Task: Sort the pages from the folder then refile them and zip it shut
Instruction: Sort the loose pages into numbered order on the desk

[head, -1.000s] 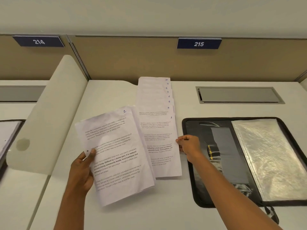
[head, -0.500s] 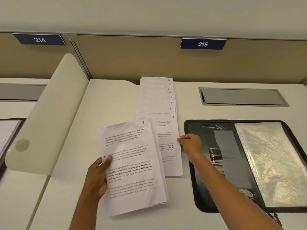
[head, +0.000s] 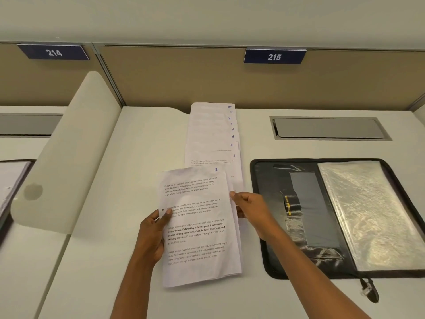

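A column of printed pages (head: 211,137) lies fanned on the white desk, with handwritten numbers 3 to 10 showing down its right side. My left hand (head: 153,236) grips the left edge of the sheets topped by page 1 (head: 197,226), which overlap the near end of the column. My right hand (head: 250,210) pinches the right edge of those sheets, thumb on top. The black zip folder (head: 276,178) lies open to the right, its clear plastic sleeves (head: 368,215) on the right half.
A rounded cream divider (head: 66,153) slopes along the left of the desk. A grey cable hatch (head: 328,128) is set into the desk behind the folder. The folder's zip pull (head: 369,290) hangs at its near edge. Another folder (head: 11,180) sits at far left.
My left hand has carried the page 1 sheets right, over the near end of the column. My right hand has left page 3's edge and now pinches their right edge.
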Available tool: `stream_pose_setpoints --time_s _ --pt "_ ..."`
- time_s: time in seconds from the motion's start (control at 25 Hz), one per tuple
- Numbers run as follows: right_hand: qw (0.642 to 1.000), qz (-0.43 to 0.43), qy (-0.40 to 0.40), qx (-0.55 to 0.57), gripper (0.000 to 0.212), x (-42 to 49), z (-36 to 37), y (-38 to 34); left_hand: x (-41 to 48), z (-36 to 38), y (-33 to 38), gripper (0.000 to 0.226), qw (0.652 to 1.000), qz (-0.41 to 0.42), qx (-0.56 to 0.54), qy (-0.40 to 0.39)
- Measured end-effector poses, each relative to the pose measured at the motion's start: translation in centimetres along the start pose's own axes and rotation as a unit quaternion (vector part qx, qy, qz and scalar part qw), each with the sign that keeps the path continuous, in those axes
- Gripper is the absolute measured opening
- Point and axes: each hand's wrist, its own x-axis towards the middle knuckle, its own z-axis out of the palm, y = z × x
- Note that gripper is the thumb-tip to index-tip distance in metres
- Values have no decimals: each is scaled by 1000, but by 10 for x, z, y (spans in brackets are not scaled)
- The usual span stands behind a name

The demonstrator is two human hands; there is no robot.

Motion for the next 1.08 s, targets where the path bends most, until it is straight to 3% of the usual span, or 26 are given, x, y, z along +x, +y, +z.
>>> stream_pose_setpoints --time_s 0.08,0.2,0.52,0.68,1.08 --pt "1000 -10 14 26 18 -11 -3 6 -2 2 -3 30 1000 0 2 -5" --pt "997 2 39 65 11 -18 -8 18 -6 1 -7 29 1000 4 15 -9" --pt "986 30 143 76 5 15 -25 28 -6 -34 6 31 998 24 26 52" --pt "986 38 156 42 6 42 -26 27 -6 -55 18 25 996 27 5 86" --pt "972 52 223 -49 15 69 -15 23 2 -56 17 30 997 16 -22 71"
